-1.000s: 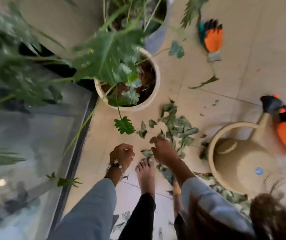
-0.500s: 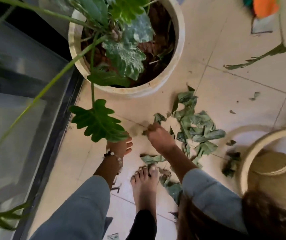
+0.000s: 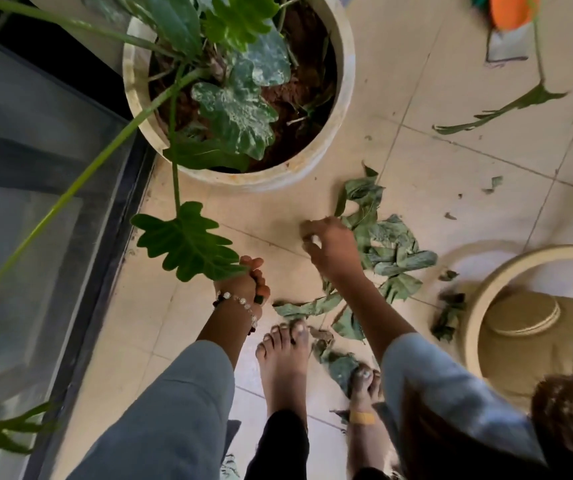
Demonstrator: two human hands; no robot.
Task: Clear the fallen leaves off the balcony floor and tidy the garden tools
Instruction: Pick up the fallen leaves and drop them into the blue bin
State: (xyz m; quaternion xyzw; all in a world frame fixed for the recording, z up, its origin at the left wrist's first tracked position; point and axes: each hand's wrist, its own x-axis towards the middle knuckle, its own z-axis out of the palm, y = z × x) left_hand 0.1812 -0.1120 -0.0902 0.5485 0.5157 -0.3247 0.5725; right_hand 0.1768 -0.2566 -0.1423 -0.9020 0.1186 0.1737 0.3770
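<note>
Right hand [image 3: 332, 252] now farther up among crumpled green leaves [image 3: 390, 244], grip loosely released; left hand [image 3: 248, 284] clenched.

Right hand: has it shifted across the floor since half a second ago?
Yes. The right hand has moved from the bare tile near the pot rightward onto the leaf pile, away from the left foot, its fingers curled over the leaves.

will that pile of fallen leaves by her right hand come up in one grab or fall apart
Probably apart: the fallen leaves lie as separate, curled pieces, so likely light and limp. Crumpled edges suggest they may tear. Small bits may slip from the right hand.
</note>
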